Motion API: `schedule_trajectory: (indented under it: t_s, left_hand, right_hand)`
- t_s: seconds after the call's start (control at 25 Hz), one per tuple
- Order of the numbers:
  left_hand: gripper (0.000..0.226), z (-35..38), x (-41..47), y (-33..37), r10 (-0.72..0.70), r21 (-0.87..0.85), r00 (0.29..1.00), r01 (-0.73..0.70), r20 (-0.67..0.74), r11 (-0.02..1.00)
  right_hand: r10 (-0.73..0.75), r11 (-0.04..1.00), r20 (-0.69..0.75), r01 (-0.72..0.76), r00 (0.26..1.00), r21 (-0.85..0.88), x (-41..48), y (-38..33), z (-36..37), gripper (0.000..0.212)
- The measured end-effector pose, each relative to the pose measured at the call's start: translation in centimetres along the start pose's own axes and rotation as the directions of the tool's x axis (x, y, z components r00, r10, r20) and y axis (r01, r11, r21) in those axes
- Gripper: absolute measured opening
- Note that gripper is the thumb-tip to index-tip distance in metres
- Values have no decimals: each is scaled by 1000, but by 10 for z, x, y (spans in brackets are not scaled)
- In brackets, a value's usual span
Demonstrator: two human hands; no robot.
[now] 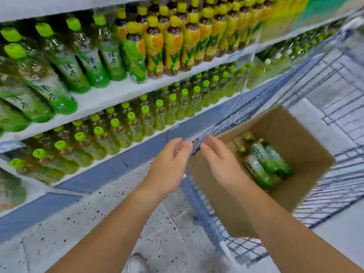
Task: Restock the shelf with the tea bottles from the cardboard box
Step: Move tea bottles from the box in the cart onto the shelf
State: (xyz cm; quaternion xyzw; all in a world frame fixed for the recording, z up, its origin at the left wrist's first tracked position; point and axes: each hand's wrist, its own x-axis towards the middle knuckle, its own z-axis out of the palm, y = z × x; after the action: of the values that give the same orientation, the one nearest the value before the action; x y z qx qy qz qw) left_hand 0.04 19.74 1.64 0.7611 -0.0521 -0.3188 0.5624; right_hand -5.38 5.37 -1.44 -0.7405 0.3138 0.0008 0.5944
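Both hands hold nothing, their fingers loosely spread and palms facing each other. The left hand (pixel 169 162) hangs over the floor (pixel 137 213) just outside the cart (pixel 334 79). The right hand (pixel 218 160) is above the box (pixel 307 154) at its corner nearest the shelf (pixel 110 95). A few bottles (pixel 264 162) lie on their sides on the box's bottom. The box sits in the cart, beside the shelf's front edge.

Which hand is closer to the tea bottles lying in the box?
Right. The right hand hangs over the left edge of the cardboard box, just left of the tea bottles. The left hand is farther left, outside the box.
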Motion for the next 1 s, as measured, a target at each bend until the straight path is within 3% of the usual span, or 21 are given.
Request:
schedule_trajectory:
  t_s: [0.2,0.32,0.48,0.6,0.8,1.0]
  left_hand:
    - [45,126,19,13,-20,18,992,18,125,1000]
    - [51,209,40,8,-92,83,991,84,98,993]
    - [60,305,82,-16,-291,114,955,283,61,952]
    - [53,361,116,-46,-434,132,900,425,45,895]
    - [57,415,159,-136,-602,186,798,589,20,787]
    - [27,449,188,-176,-579,126,814,579,-35,806]
  right_hand:
    - [92,996,-64,-93,994,-11,6,59,-113,52]
    - [169,978,-67,-175,983,-116,29,106,-186,55]
    - [317,893,33,-287,948,-346,72,157,-277,63]
    - [388,816,73,-305,919,-490,112,190,-331,64]
    - [467,712,119,-293,876,-638,168,236,-356,60]
    - [471,649,177,-203,864,-733,213,272,-346,48]
